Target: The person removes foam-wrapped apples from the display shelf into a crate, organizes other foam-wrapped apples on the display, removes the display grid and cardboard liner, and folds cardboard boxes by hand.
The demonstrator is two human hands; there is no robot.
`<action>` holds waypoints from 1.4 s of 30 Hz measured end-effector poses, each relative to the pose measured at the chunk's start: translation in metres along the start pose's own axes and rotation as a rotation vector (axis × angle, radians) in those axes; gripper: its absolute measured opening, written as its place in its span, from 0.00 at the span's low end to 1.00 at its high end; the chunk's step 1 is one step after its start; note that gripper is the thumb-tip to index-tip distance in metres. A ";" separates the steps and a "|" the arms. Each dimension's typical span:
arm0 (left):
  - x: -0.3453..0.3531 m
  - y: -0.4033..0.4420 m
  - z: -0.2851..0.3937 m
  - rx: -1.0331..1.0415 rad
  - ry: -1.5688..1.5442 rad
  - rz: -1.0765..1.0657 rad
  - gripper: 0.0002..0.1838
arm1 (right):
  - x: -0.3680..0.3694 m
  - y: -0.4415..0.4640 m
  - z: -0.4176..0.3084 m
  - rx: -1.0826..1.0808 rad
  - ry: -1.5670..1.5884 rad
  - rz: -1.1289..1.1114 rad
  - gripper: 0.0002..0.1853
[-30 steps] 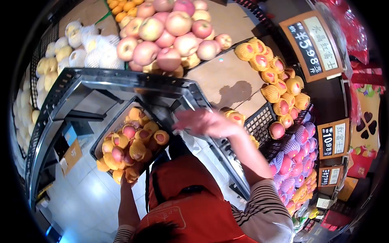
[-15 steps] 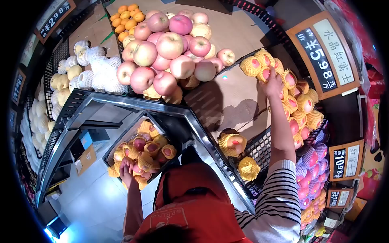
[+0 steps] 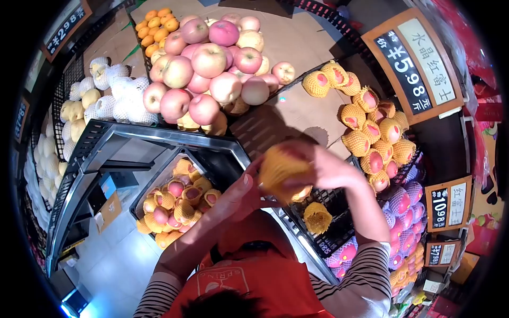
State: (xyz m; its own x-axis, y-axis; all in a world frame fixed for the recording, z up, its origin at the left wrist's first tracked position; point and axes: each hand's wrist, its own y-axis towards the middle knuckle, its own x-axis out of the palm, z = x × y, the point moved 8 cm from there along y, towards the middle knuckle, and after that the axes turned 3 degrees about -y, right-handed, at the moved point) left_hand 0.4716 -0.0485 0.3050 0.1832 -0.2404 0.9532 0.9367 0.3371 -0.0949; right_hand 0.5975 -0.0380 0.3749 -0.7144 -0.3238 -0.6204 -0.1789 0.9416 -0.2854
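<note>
In the head view, my right hand [image 3: 328, 167] grips an apple in a yellow foam net [image 3: 285, 172], held above the display edge in front of my red apron [image 3: 249, 275]. The apple and fingers are blurred. My left hand [image 3: 238, 193] is raised beside it, fingers stretched toward the apple's left side; whether they touch it is unclear. Below and left, a black crate [image 3: 139, 204] holds several netted apples [image 3: 183, 209]. On the right of the display lies a group of netted apples [image 3: 371, 132], with another yellow-netted one [image 3: 317, 217] nearer me.
Bare red apples [image 3: 209, 61] are piled at the back, beside small orange fruit [image 3: 154, 26]. White-netted pears [image 3: 114, 90] lie left. Purple-netted fruit [image 3: 405, 222] and price signs [image 3: 416, 66] line the right. A black display rim [image 3: 175, 135] crosses between display and crate.
My right hand has come back from the netted apples toward my body, now with one in it. My left hand has left the crate and risen to the right, beside that apple.
</note>
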 end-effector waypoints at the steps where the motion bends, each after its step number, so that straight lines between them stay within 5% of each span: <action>1: -0.008 -0.002 -0.009 -0.064 0.022 0.046 0.46 | 0.008 0.005 -0.006 -0.082 -0.013 -0.053 0.34; 2: -0.012 -0.007 -0.013 -0.072 0.030 0.035 0.47 | 0.012 0.008 -0.009 -0.166 -0.023 -0.107 0.34; 4: -0.021 -0.025 -0.017 -0.079 0.047 0.019 0.48 | -0.038 0.022 0.017 0.144 0.059 0.009 0.40; 6: -0.035 -0.043 -0.010 0.038 0.059 0.039 0.48 | -0.110 0.036 0.078 0.165 -0.268 0.616 0.45; 8: -0.048 -0.067 0.003 0.125 0.092 0.126 0.48 | -0.148 0.048 0.133 0.385 -0.748 0.745 0.48; 17: -0.173 -0.230 0.016 0.303 0.066 0.689 0.38 | -0.151 0.107 0.245 0.803 -0.985 0.132 0.67; 20: -0.184 -0.256 0.005 0.299 0.074 0.866 0.42 | -0.162 0.118 0.243 0.880 -1.029 -0.084 0.71; 24: -0.185 -0.256 -0.004 0.334 -0.003 0.822 0.40 | -0.168 0.123 0.236 0.970 -0.873 -0.012 0.71; 32: -0.180 -0.255 -0.001 0.349 0.052 0.758 0.41 | -0.147 0.096 0.230 0.578 -1.074 0.430 0.54; 36: -0.186 -0.275 0.001 0.295 0.058 0.803 0.38 | -0.140 0.077 0.213 0.285 -0.933 0.711 0.50; 39: -0.185 -0.287 0.011 0.344 0.041 0.840 0.37 | -0.149 0.041 0.237 0.431 -0.524 0.873 0.49; 42: -0.193 -0.302 0.018 0.360 0.058 0.872 0.39 | -0.130 -0.008 0.232 0.244 0.488 0.914 0.51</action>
State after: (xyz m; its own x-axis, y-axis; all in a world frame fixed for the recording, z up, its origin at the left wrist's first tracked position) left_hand 0.1482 -0.0877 0.1547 0.7993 0.1877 0.5708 0.3152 0.6779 -0.6642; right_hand 0.8484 -0.0253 0.2885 -0.7123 0.6203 -0.3284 0.6647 0.7464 -0.0319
